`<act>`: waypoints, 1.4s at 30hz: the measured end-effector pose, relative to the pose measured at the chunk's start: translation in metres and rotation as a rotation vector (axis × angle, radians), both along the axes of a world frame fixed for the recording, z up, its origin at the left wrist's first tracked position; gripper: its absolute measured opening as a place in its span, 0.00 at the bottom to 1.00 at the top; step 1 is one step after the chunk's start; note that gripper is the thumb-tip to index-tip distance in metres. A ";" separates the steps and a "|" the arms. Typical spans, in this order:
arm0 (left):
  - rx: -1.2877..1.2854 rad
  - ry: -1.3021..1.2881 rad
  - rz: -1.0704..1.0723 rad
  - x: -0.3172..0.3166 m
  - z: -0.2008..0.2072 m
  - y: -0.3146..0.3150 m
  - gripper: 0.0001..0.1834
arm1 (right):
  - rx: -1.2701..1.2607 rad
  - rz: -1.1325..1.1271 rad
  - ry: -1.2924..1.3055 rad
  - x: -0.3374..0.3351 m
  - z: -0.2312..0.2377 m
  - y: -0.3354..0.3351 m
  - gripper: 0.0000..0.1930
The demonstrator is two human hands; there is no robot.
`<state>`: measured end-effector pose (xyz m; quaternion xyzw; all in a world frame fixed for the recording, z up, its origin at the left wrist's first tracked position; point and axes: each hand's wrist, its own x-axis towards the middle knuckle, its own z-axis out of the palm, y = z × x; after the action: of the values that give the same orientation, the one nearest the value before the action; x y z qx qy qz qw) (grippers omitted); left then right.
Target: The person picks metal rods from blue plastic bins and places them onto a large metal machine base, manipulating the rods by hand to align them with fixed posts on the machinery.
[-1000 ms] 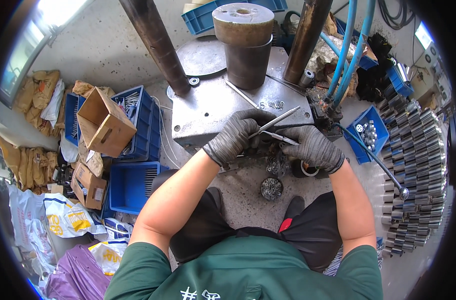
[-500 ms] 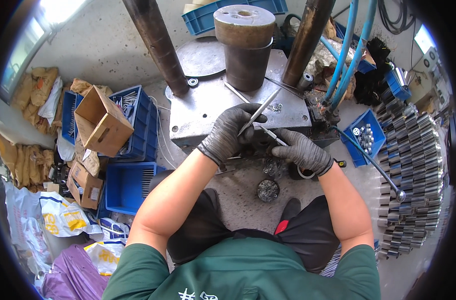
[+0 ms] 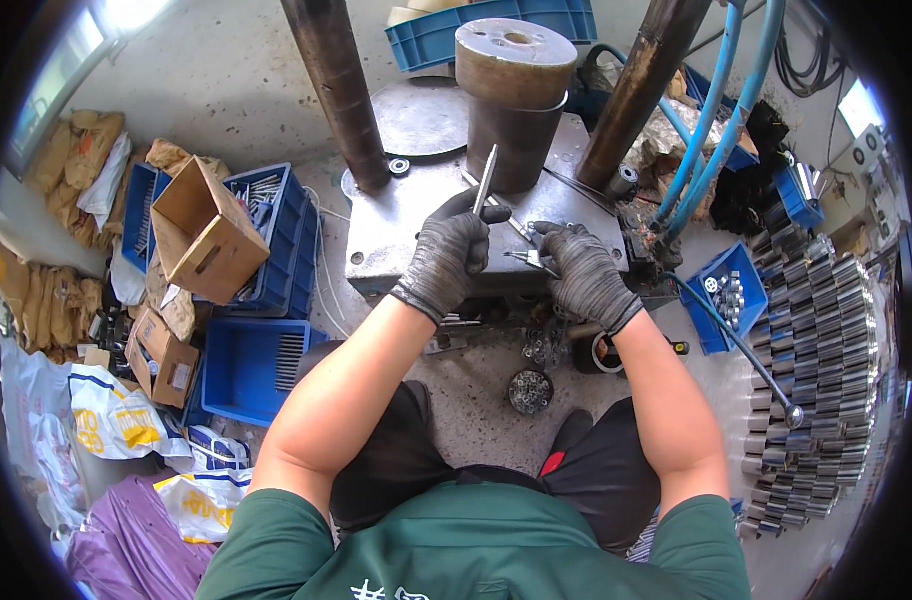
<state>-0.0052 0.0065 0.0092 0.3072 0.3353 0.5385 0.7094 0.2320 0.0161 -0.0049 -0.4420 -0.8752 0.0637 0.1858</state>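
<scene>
Our left hand point(image 3: 444, 258), in a dark grey knitted glove, was closed around a slim metal rod point(image 3: 486, 180), which we held nearly upright, its upper end rising above our fingers in front of the thick metal cylinder point(image 3: 517, 135). Our right hand point(image 3: 588, 278), gloved alike, was curled with its thumb and fingertips pinching a small metal piece point(image 3: 546, 263) at the front edge of the metal slab point(image 3: 391, 232); we could not tell its full shape, since the fingers covered part of it. The two hands were apart, both over the front of the slab. Behind them a second rod point(image 3: 520, 230) lay slantwise on the slab, partly hidden by the left hand. We had the cylinder standing toward the back of the slab, between two dark columns point(image 3: 334, 95), with a small metal ring point(image 3: 399, 167) lying near the foot of the left one. Below our hands, on the floor between our feet, sat a round container point(image 3: 530, 392) of small metal bits. To our right were a blue bin point(image 3: 714, 338) of round metal parts and a tall stack of shiny cylinders point(image 3: 816, 390); to our left, a cardboard box point(image 3: 216, 255) rested tilted on blue crates point(image 3: 298, 245).
</scene>
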 end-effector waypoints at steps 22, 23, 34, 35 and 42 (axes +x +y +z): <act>0.017 0.154 -0.065 0.021 -0.013 -0.010 0.16 | -0.434 -0.203 1.114 0.004 -0.027 -0.022 0.11; 0.017 0.154 -0.067 0.028 -0.009 -0.015 0.16 | -0.507 -0.210 1.203 0.003 -0.023 -0.025 0.12; -0.088 0.201 -0.234 0.049 0.001 -0.029 0.13 | -0.962 -0.385 1.534 -0.004 0.008 -0.045 0.25; -0.070 0.204 -0.189 0.047 -0.007 -0.025 0.13 | -0.962 -0.382 1.534 0.001 0.010 -0.044 0.25; -0.133 0.206 -0.109 0.032 -0.008 -0.006 0.14 | -0.298 -0.292 0.481 0.024 0.010 -0.048 0.42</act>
<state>0.0267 0.0001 0.0016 0.3308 0.4241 0.4412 0.7183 0.2563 -0.0321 0.0047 -0.5576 -0.7145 0.2665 0.3279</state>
